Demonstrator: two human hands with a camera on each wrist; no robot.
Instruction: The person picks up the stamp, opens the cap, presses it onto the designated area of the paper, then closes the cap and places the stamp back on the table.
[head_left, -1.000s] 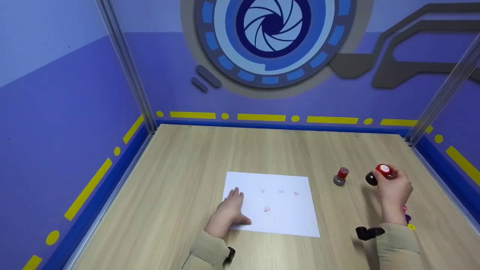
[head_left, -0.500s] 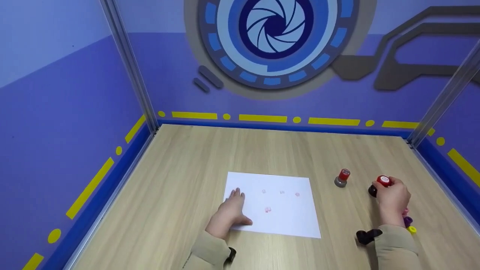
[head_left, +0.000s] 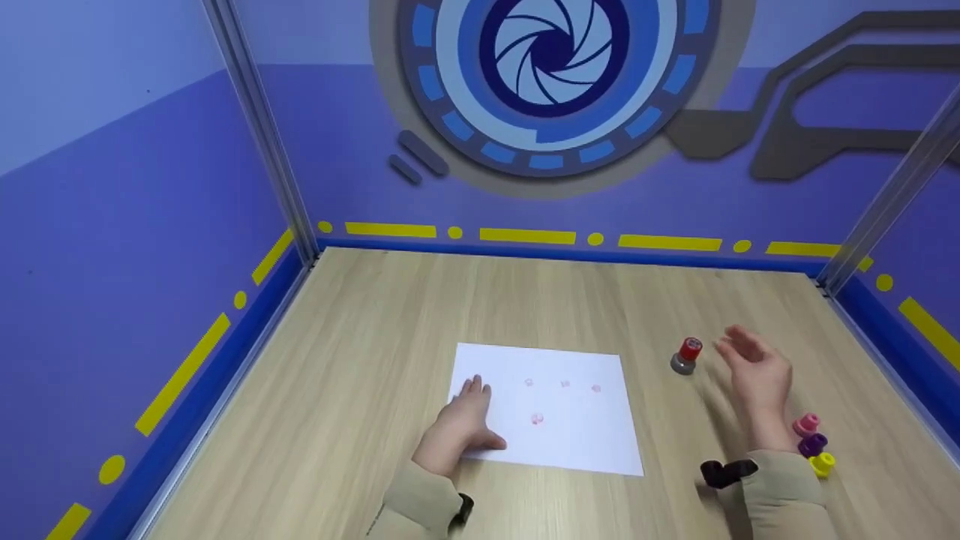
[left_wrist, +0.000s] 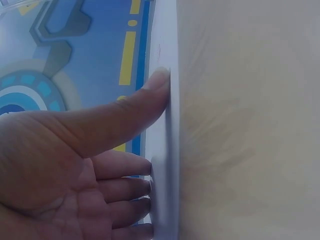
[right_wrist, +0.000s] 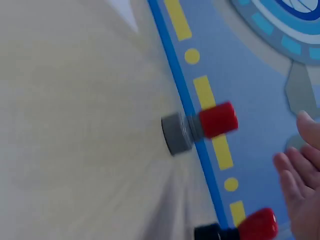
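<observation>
My left hand [head_left: 459, 421] rests on the left side of a white sheet of paper [head_left: 577, 446], thumb apart from the fingers. In the left wrist view its thumb [left_wrist: 127, 117] and fingertips meet the sheet. Several small reddish stamp prints mark the paper. To its right, a stamp with a red top and grey base [head_left: 686, 356] stands upright on the table. My right hand [head_left: 761, 379] hovers just right of it, fingers loosely bent and holding nothing. In the right wrist view a red and black stamp [right_wrist: 257, 226] stands below the grey one; the hand hides it in the head view.
Near the right sleeve stand three small stamps: pink [head_left: 807, 425], purple [head_left: 813, 445] and yellow [head_left: 823, 465]. Printed panels [head_left: 480, 202] wall the wooden table [head_left: 390, 315] at the back and sides, with metal posts at the corners.
My right hand has lowered the red and black stamp to the table, let go of it and moved left towards the grey-based stamp. The left hand has stayed on the paper.
</observation>
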